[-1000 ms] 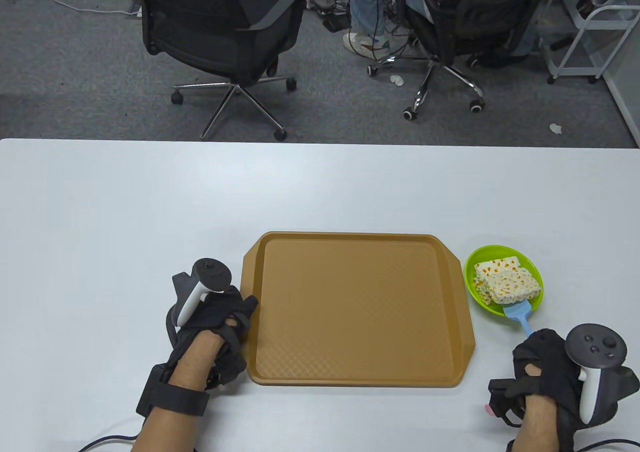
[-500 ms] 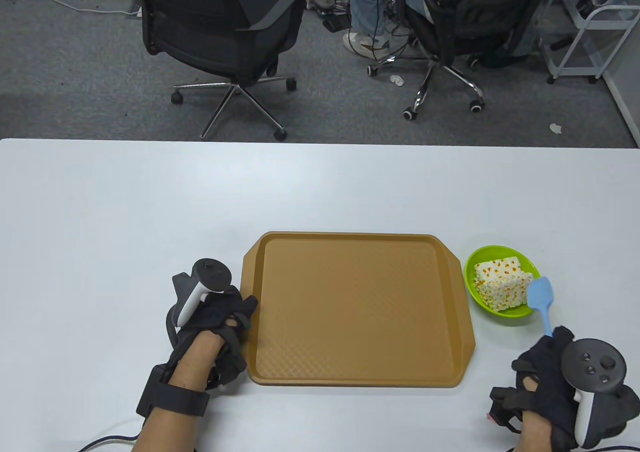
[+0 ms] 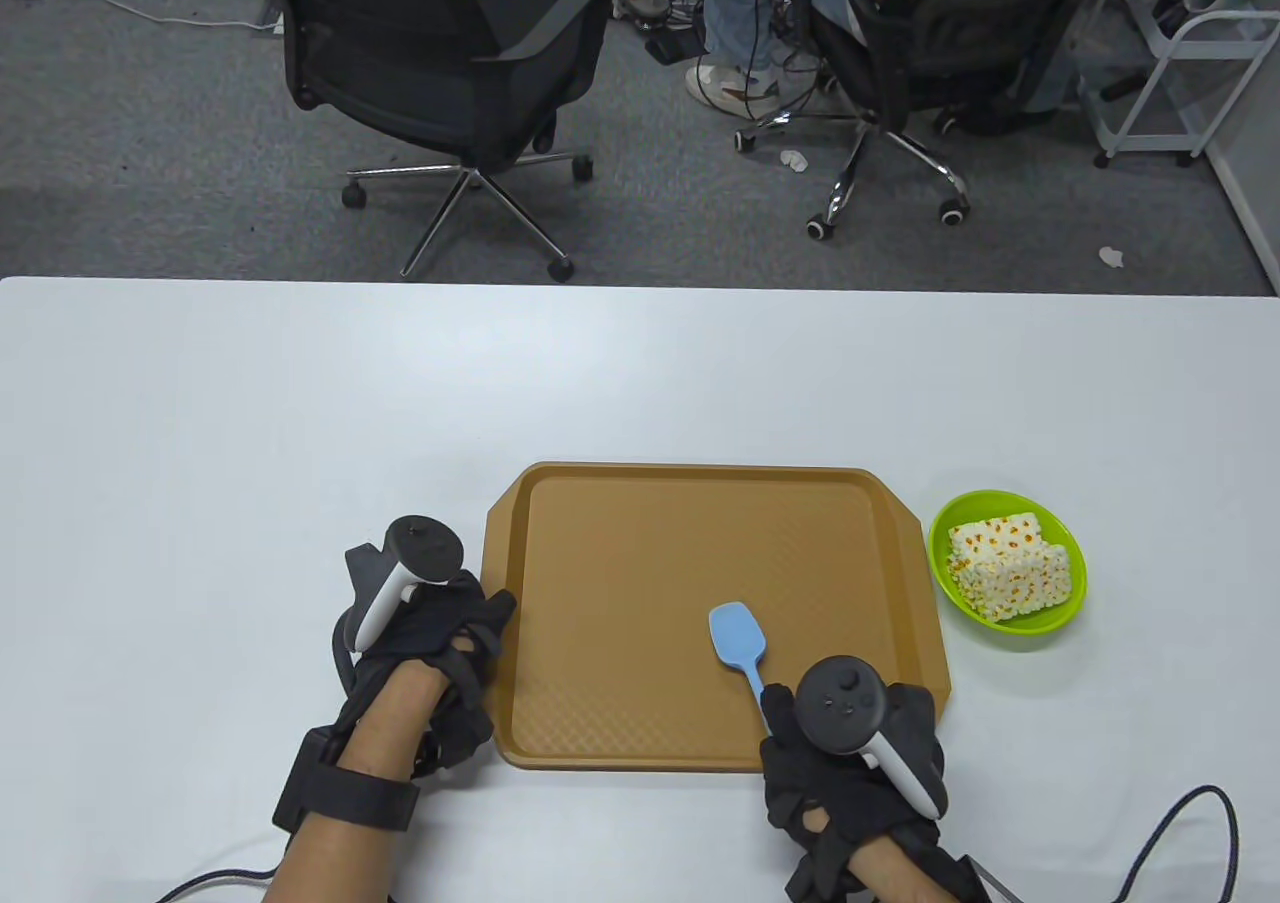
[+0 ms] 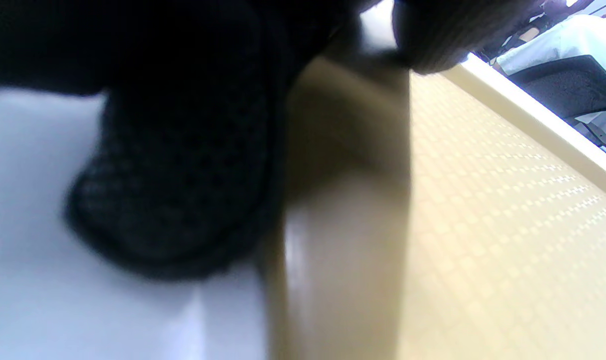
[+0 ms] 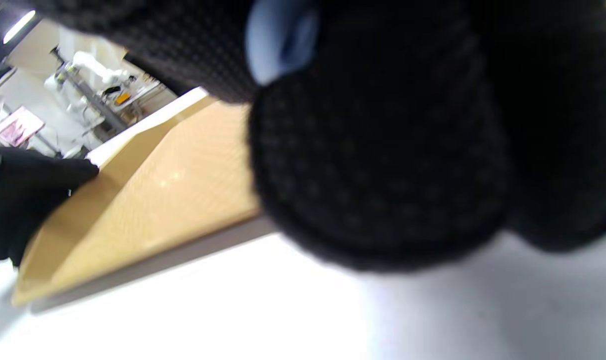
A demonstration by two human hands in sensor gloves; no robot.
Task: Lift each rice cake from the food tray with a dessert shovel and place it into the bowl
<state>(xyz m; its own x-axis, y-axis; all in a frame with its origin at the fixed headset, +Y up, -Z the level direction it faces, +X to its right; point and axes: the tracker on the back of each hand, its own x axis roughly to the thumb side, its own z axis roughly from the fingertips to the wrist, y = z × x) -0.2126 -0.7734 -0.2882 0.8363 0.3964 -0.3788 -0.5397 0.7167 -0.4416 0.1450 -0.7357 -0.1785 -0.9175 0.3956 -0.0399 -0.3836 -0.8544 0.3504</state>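
The brown food tray [image 3: 640, 503] lies in front of me with nothing on it but the shovel blade. Rice cakes [image 3: 1005, 563] are stacked in the green bowl [image 3: 1070, 608] right of the tray. My right hand [image 3: 850, 763] sits at the tray's near right edge and grips the handle of the blue dessert shovel [image 3: 738, 643], whose blade lies over the tray floor. In the right wrist view a bit of the blue shovel [image 5: 280, 40] shows among curled fingers [image 5: 377, 165]. My left hand [image 3: 440, 643] rests on the table with fingers at the tray's left rim [image 4: 332, 225].
Beyond the white table's [image 3: 300, 423] far edge stand two office chairs [image 3: 440, 73], a seated person's legs [image 3: 745, 13], cables and a white cart [image 3: 1180, 63].
My right hand has carried the shovel left, from beside the bowl to over the tray's near right part. The rice cake stays in the bowl. The left hand has not moved.
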